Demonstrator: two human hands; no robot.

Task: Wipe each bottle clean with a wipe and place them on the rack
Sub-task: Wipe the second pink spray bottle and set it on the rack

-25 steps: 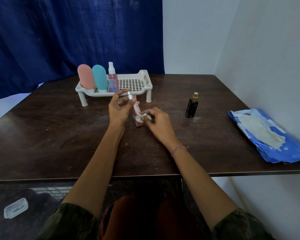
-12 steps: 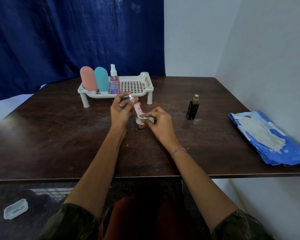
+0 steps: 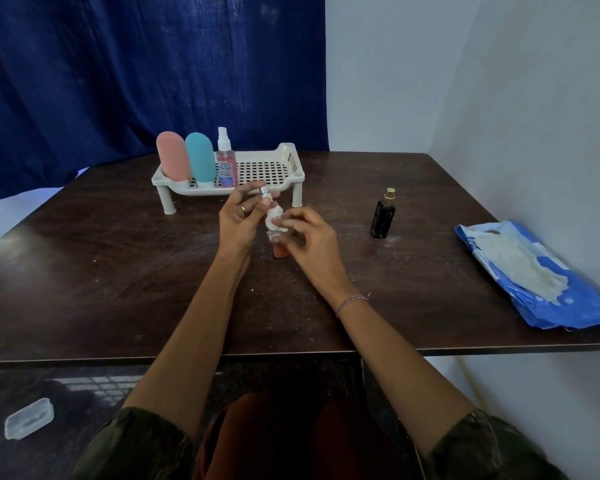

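Altogether, bottles: five; three stand on the rack, one stands on the desk, one is between the hands.
Rack row: a pink bottle [image 3: 172, 156], a teal bottle [image 3: 199, 157] and a spray bottle [image 3: 226, 164] with pink liquid stand upright side by side at the left end of the one white rack [image 3: 291, 160].
Alone: the black bottle [image 3: 382, 216], gold-capped and upright, stands on the desk [image 3: 118, 271] right of the hands, apart from them.
In hand: the held bottle [image 3: 279, 250] is small, silver-topped, reddish at the base, and tilted just in front of the rack.
Left grip: the left hand [image 3: 238, 220] pinches the silver top with its fingers [image 3: 267, 201].
Right grip: the right hand [image 3: 309, 237] pinches one crumpled wipe [image 3: 276, 220] against the bottle's middle.
Supplies: one blue wipe pack [image 3: 586, 306] lies flat with a pale sheet [image 3: 520, 265] on top.
Floor: one plastic box [image 3: 29, 418] lies at lower left.
Edges: the desk's right side runs along the wall [image 3: 534, 98], its back meets the curtain [image 3: 153, 81], and both forearms cross its front edge; the pack lies near the front right corner.
Open room: the rack's perforated floor shows right of the spray bottle; broad desk surface shows left of the hands.
Hidden: wipe and fingers cover the held bottle's middle; whether its base touches the desk cannot be told. The rack rim hides the three bottles' bottoms. The spray label is too small to read. The desk's left corner is cut off.
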